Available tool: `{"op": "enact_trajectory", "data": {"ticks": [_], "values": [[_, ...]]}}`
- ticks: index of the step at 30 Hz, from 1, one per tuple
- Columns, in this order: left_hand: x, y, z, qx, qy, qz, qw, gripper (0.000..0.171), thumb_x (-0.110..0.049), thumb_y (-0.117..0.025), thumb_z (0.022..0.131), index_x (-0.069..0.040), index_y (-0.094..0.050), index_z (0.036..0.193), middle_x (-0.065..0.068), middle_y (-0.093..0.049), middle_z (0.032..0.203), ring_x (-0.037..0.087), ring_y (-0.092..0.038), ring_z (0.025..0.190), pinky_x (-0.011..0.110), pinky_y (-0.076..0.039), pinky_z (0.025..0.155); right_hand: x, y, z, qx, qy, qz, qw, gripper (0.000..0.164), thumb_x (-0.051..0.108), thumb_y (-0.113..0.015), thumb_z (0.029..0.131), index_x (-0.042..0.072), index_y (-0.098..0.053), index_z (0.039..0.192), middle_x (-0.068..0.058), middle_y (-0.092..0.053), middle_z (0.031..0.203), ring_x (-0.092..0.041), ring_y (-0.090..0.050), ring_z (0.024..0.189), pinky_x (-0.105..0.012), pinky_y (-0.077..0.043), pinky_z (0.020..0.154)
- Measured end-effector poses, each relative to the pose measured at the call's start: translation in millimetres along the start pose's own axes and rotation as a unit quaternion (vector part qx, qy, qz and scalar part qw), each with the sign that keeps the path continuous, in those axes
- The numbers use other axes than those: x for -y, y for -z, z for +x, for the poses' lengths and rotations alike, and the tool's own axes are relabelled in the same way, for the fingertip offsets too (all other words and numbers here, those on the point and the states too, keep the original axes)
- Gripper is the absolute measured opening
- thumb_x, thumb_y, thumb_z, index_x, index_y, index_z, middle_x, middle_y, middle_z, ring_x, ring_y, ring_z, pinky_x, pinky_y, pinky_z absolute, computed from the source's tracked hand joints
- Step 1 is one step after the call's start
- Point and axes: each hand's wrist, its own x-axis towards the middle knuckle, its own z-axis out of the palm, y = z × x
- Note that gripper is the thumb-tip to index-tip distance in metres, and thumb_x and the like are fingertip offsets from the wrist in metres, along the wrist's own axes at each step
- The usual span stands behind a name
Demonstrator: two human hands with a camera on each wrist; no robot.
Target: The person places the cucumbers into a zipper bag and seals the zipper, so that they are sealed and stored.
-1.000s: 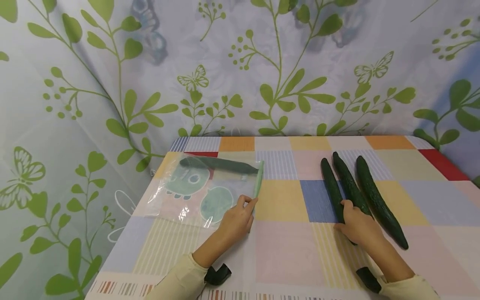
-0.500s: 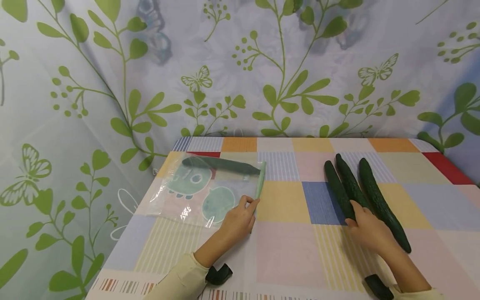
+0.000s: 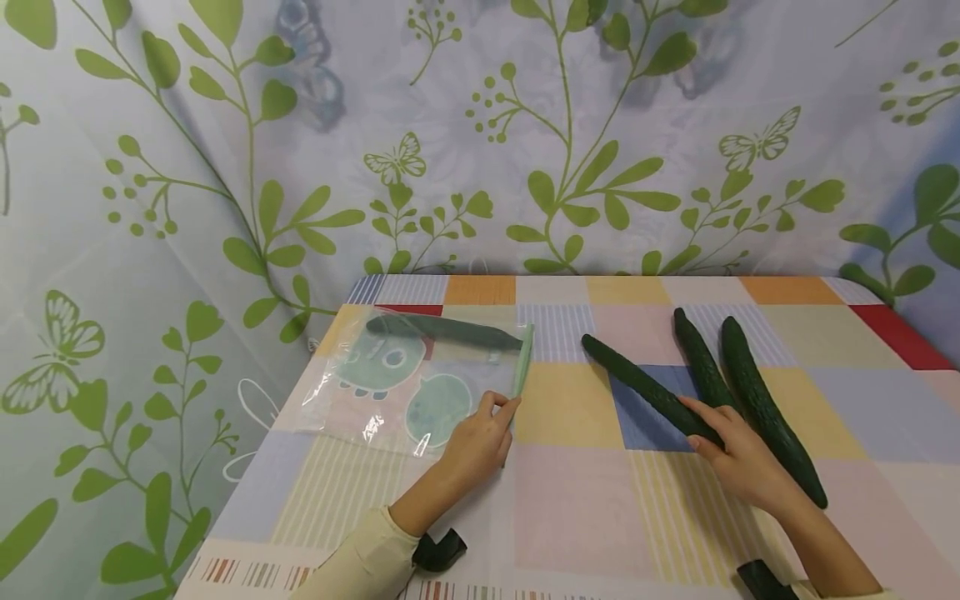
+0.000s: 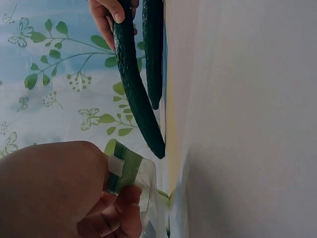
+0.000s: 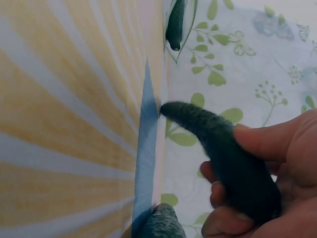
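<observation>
My right hand (image 3: 746, 458) grips a dark green cucumber (image 3: 645, 383) by its near end; the far tip points away to the left. In the right wrist view the thumb and fingers wrap that cucumber (image 5: 233, 158). Two more cucumbers, a middle one (image 3: 701, 354) and a right one (image 3: 765, 408), lie on the table beside this hand. My left hand (image 3: 476, 446) pinches the green zip edge (image 3: 523, 358) of a clear zip bag (image 3: 345, 417) with pale cartoon prints. Inside the bag, along its far side, lies another cucumber (image 3: 450, 331). The left wrist view shows the bag's white slider (image 4: 116, 165) by the fingers.
A patchwork-patterned cloth (image 3: 562, 508) covers the table. Behind and to the left hangs a curtain (image 3: 450, 100) with green leaves and butterflies. Thin white loops (image 3: 251, 404) hang by the table's left edge. A black strap (image 3: 441, 550) is at the left wrist.
My right hand has taken hold of the leftmost cucumber and swung its far end leftward, away from the other two. My left hand stays at the bag's edge.
</observation>
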Motion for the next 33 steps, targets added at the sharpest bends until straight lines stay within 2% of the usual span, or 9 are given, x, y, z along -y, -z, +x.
{"op": "enact_trajectory", "data": {"ticks": [3,6,9,13,24,28,33], "values": [[0.3,-0.4,0.2,0.002,0.003,0.000,1.0000,0.040,-0.006,-0.060,0.078,-0.007,-0.059,0.118,0.005,-0.051,0.099,0.008,-0.040,0.043,0.018,-0.033,0.039,1,-2,1,-0.019,0.021,0.014,0.999,0.054,0.009,-0.054,0.089,0.003,-0.035,0.139,-0.017,-0.047,0.106,-0.016,-0.047,0.081,-0.031,-0.038,0.063],[0.0,-0.4,-0.4,0.000,0.004,-0.001,1.0000,0.040,-0.005,-0.060,0.078,-0.007,-0.059,0.118,0.005,-0.051,0.099,0.009,-0.040,0.043,0.018,-0.033,0.038,2,-5,0,-0.035,0.059,0.045,0.997,0.053,0.007,-0.054,0.089,0.006,-0.037,0.138,-0.009,-0.045,0.100,-0.005,-0.040,0.072,-0.024,-0.032,0.057],[0.0,-0.3,-0.2,-0.003,0.004,0.002,1.0000,0.039,-0.005,-0.060,0.078,-0.007,-0.059,0.117,0.005,-0.051,0.099,0.010,-0.040,0.043,0.018,-0.033,0.038,5,-8,0,-0.048,0.102,0.071,0.991,0.051,0.004,-0.054,0.088,0.007,-0.040,0.137,-0.001,-0.040,0.094,-0.003,-0.034,0.065,-0.022,-0.029,0.054],[0.1,0.0,0.3,0.001,0.006,0.005,1.0000,0.039,-0.006,-0.060,0.079,-0.007,-0.059,0.117,0.006,-0.051,0.100,0.010,-0.041,0.044,0.018,-0.032,0.039,8,-11,3,-0.048,0.134,0.082,0.986,0.051,0.001,-0.053,0.088,0.008,-0.041,0.136,0.003,-0.040,0.096,-0.003,-0.035,0.069,-0.021,-0.030,0.056],[-0.5,2.8,1.9,0.017,0.013,-0.003,0.9998,0.041,-0.006,-0.060,0.079,-0.006,-0.058,0.119,0.006,-0.051,0.102,0.008,-0.038,0.043,0.017,-0.032,0.039,11,-13,13,-0.041,0.155,0.081,0.984,0.050,0.000,-0.054,0.087,0.008,-0.043,0.135,0.004,-0.042,0.098,-0.001,-0.037,0.075,-0.021,-0.030,0.057],[-0.5,3.0,2.2,0.011,0.010,0.001,0.9999,0.041,-0.006,-0.061,0.078,-0.006,-0.058,0.119,0.005,-0.051,0.101,0.007,-0.037,0.042,0.016,-0.031,0.039,13,-14,19,-0.044,0.167,0.076,0.982,0.050,0.000,-0.054,0.087,0.007,-0.044,0.135,0.003,-0.044,0.098,-0.001,-0.038,0.074,-0.021,-0.031,0.057],[-0.3,2.4,2.4,0.008,0.012,-0.001,0.9999,0.041,-0.005,-0.060,0.078,-0.007,-0.058,0.118,0.005,-0.051,0.100,0.006,-0.035,0.042,0.016,-0.030,0.038,16,-15,26,-0.028,0.173,0.076,0.982,0.048,0.002,-0.053,0.088,0.009,-0.044,0.134,0.000,-0.045,0.100,-0.001,-0.038,0.075,-0.021,-0.031,0.058]]}}
